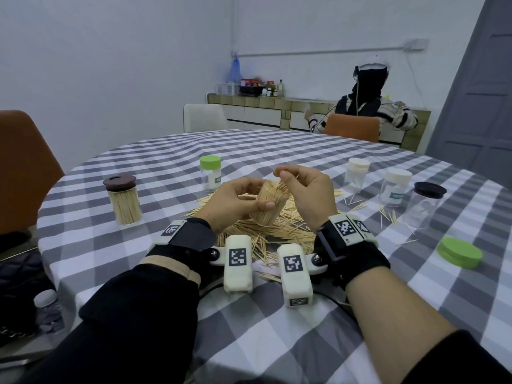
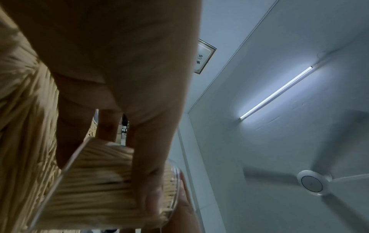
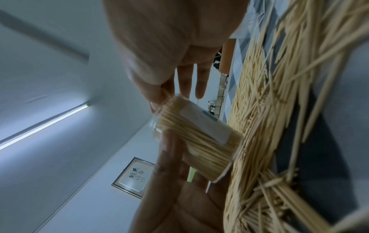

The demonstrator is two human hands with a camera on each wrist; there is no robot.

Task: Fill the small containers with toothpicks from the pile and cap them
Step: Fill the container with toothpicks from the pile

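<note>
Right hand: the right hand [image 1: 304, 189] hovers above the container's mouth, thumb and forefinger pinching a few toothpicks [image 1: 288, 180], the other fingers loosely spread.
Left hand: the left hand [image 1: 235, 200] wraps its fingers and thumb round a clear container [image 1: 270, 207], held tilted over the pile [image 1: 277, 231] near the table's middle.
Key relation: the container's open mouth lies just below and left of the right hand's pinch. Its long axis leans up toward that hand, and the packed sticks run along it. The pinched toothpicks likely need to line up with that axis to slide in.
Lid: the green lid [image 1: 460, 252] lies flat toward the table's right edge, nearer the right hand.
Other containers: one filled, brown-capped jar [image 1: 123, 200] stands toward the left edge; a green-capped container [image 1: 210, 173] stands beyond the pile; capped containers [image 1: 393, 188] stand at right.
View difference: the right wrist camera shows a pale label [image 3: 203, 124] on the container's wall, hidden from the head camera; the left wrist camera shows its base rim [image 2: 66, 171].
</note>
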